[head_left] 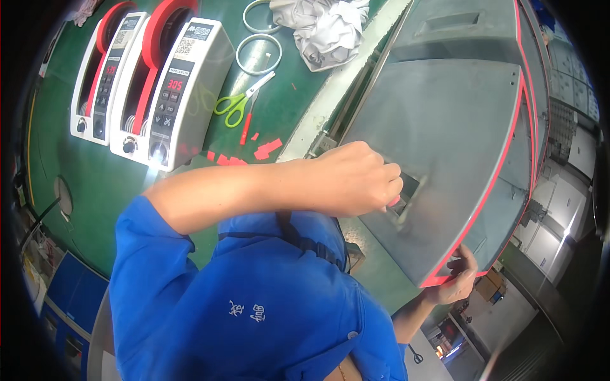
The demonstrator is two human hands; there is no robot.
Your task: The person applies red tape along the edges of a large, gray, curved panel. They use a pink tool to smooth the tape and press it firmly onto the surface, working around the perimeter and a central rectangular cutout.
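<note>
The left hand [362, 181] curls its fingers inward at the slot [412, 185] of the grey panel [451, 120]; whether it pinches anything, I cannot tell. Toward four o'clock, the right hand [457, 276] bends its fingers at the red trim [486, 195], perhaps steadying the panel; its grip is unclear. At ten o'clock, labelled white tape dispensers [190, 70] show lit digits, scissors [234, 109] nearby, presumably for easy reach. White characters [257, 313] mark the blue jacket [286, 343].
</note>
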